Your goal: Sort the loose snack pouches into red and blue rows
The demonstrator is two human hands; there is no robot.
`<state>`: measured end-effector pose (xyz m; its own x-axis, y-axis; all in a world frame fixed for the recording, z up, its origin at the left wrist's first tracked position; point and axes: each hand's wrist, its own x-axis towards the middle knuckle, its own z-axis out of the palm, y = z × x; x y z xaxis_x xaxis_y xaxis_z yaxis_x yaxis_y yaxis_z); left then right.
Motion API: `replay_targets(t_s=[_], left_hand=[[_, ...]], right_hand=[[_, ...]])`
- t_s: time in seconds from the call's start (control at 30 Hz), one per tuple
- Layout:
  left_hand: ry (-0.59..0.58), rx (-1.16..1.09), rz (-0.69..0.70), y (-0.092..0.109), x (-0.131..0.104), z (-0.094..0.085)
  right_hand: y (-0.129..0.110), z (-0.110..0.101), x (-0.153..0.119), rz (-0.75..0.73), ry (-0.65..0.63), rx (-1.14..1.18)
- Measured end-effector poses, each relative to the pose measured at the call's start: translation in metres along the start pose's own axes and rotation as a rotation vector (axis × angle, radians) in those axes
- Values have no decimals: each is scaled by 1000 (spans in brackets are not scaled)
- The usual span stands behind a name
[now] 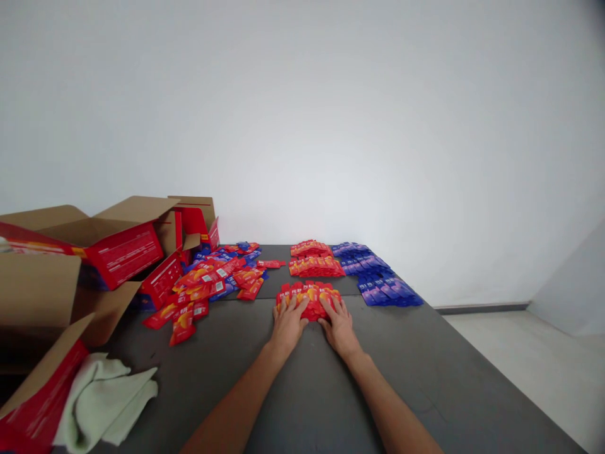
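A row of overlapping red sachets [309,295] lies on the dark grey table [326,384] in front of me. My left hand [288,325] rests on the row's near left part, fingers spread. On its near right part lies my right hand [340,328], also with fingers apart. Both hands touch the sachets from above, and neither is closed round one. Two more groups of red sachets, a nearer one [316,267] and a farther one [311,248], are laid out beyond the row. Blue sachets [388,290] are arranged in overlapping groups to their right.
A loose pile of red and blue sachets [208,277] covers the table's left side. Open red cardboard boxes [125,255] stand at the far left. A pale green cloth [106,400] lies near the front left. Behind the table rises a white wall [359,126].
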<state>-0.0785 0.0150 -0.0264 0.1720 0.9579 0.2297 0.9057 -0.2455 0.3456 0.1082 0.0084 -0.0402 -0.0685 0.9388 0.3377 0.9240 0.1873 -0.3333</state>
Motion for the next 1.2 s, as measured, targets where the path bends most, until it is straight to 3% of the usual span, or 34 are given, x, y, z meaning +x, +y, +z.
replay_targets(t_s=[0.33, 0.87, 1.2], left_hand=[[39, 5, 21, 11, 7, 10], [5, 13, 24, 54, 54, 31], [-4, 12, 33, 58, 65, 40]], right_hand=[[21, 2, 9, -14, -1, 24], [79, -5, 45, -36, 43, -34], [88, 1, 54, -20, 66, -36]])
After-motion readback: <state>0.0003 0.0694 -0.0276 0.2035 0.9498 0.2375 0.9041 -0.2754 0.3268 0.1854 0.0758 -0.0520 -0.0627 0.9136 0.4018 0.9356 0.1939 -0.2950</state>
